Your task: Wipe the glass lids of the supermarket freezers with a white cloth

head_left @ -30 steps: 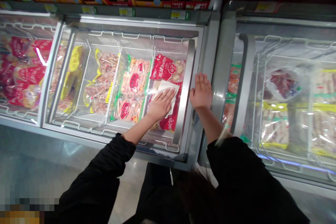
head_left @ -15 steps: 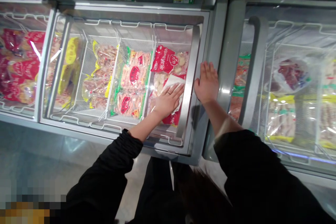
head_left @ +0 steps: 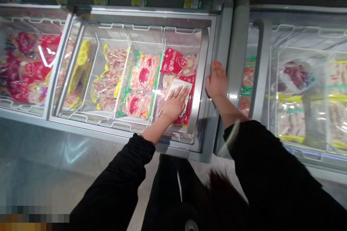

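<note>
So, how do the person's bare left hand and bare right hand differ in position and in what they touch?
The left hand lies flat on a thin white sheet over the transparent lid; the right hand rests on the smooth grey freezer rim, with no sheet visible. The left hand's fingers point diagonally up and right in the picture; the right hand's point nearly straight up. Both reach out of black sleeves.

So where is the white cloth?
In the head view, right of centre, the white cloth lies under the left hand on the glass freezer lid, left of its handle.
</note>
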A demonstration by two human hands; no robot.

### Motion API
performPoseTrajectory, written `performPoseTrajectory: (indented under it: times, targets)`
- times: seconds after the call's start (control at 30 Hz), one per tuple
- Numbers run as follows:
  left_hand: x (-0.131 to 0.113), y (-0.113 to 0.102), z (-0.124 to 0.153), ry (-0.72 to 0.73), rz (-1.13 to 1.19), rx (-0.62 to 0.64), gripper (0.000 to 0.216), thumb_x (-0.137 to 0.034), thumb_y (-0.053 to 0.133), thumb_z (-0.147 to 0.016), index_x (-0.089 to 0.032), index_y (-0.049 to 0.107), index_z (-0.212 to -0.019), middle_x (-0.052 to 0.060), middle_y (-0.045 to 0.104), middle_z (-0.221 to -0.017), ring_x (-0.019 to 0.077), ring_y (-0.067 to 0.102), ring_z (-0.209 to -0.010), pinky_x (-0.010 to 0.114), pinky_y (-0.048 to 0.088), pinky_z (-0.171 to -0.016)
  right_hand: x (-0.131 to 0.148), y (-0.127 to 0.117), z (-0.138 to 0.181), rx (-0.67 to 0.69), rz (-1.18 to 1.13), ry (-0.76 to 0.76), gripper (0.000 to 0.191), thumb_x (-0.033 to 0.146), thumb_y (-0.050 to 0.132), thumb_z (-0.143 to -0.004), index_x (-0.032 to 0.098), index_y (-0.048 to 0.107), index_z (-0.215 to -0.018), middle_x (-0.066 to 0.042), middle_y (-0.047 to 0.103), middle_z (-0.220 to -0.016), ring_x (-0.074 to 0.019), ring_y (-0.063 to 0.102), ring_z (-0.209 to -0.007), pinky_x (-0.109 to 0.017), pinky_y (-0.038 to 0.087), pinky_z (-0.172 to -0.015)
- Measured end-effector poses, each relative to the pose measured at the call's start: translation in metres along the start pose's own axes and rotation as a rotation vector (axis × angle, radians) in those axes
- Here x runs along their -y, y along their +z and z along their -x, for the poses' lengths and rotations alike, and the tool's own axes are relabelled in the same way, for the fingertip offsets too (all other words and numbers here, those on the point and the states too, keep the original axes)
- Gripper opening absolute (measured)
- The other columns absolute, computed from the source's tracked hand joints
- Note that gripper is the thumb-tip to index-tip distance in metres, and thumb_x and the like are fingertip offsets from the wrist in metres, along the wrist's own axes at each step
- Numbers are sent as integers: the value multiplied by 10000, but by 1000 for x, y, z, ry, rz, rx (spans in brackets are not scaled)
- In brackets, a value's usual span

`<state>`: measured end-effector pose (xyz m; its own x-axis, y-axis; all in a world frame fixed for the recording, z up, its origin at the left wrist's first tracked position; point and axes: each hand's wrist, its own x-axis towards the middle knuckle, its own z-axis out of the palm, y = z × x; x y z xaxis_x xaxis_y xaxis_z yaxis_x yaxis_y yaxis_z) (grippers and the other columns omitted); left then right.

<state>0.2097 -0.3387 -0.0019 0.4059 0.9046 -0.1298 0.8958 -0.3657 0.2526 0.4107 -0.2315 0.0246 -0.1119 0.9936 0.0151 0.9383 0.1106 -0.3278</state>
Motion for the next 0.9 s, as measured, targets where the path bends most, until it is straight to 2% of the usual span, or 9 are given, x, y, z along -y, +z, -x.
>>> performPoseTrajectory:
  times: [0.1, 0.2, 0.3, 0.4, 0.47, 0.53, 0.67, 0.8, 0.9]
  targets:
    - [0, 2, 24, 101, 16, 46, 729, -218, 349, -1002, -304, 57, -1664, -80, 164, -1691, 158, 146, -1579, 407, 182, -1303, 4, 4, 27, -15, -43, 6, 634, 108, 355, -969, -7, 257, -1585, -178, 282, -1673, -217, 185, -1566, -438, 162, -1287]
    - [19, -4, 60, 128, 16, 88, 675, -222, 326, -1019, -302, 123, -1657, -80, 168, -1694, 149, 156, -1578, 383, 152, -1306, 10, 11, 77, 11, -37, -45, 638, 141, 333, -976, 41, 248, -1601, -143, 250, -1688, -245, 181, -1575, -504, 192, -1289]
    - [39, -14, 73, -16, -23, 81, 610, -209, 300, -1040, -223, 189, -1640, -41, 176, -1702, 151, 154, -1579, 389, 148, -1302, 14, 15, 129, 59, -54, -140, 642, 158, 292, -989, 157, 235, -1629, -81, 264, -1689, -224, 193, -1573, -500, 229, -1295]
    - [41, -18, 55, -200, -52, 39, 597, -202, 299, -1049, -151, 180, -1632, 1, 151, -1715, 174, 118, -1585, 410, 147, -1296, 15, 17, 158, 84, -76, -122, 675, 166, 312, -982, 220, 199, -1645, -67, 312, -1669, -245, 245, -1558, -541, 270, -1282]
    - [29, -15, 41, -242, -55, 22, 609, -205, 304, -1051, -125, 152, -1634, 21, 123, -1721, 191, 85, -1590, 425, 130, -1298, 14, 17, 162, 73, -78, -104, 689, 149, 322, -967, 203, 203, -1644, -78, 317, -1667, -252, 254, -1555, -548, 274, -1280]
    - [10, -7, 35, -200, -44, 22, 619, -208, 308, -1050, -143, 134, -1641, 7, 103, -1722, 192, 72, -1592, 437, 119, -1303, 12, 18, 160, 57, -72, -113, 682, 133, 323, -957, 158, 229, -1633, -94, 309, -1670, -249, 241, -1559, -536, 263, -1286]
    - [-18, 7, 62, -5, 7, 88, 677, -223, 297, -1050, -248, 12, -1663, -60, 94, -1708, 175, 79, -1592, 450, 147, -1308, 9, 19, 156, 56, -85, -149, 673, 133, 316, -964, 162, 227, -1629, -78, 293, -1678, -238, 231, -1563, -527, 252, -1294]
    - [-5, 8, 110, 138, 9, 171, 758, -254, 284, -1051, -362, -220, -1607, -106, 124, -1692, 143, 140, -1577, 419, 181, -1306, 9, 17, 158, 62, -124, -154, 710, 127, 316, -960, 224, 157, -1645, -28, 284, -1683, -246, 231, -1563, -559, 249, -1297]
    - [9, 8, 122, 149, -9, 179, 774, -280, 293, -1056, -401, -271, -1570, -127, 128, -1688, 131, 156, -1572, 402, 177, -1306, 9, 16, 159, 62, -153, -158, 716, 123, 327, -955, 227, 156, -1642, -14, 280, -1683, -250, 231, -1563, -564, 234, -1303]
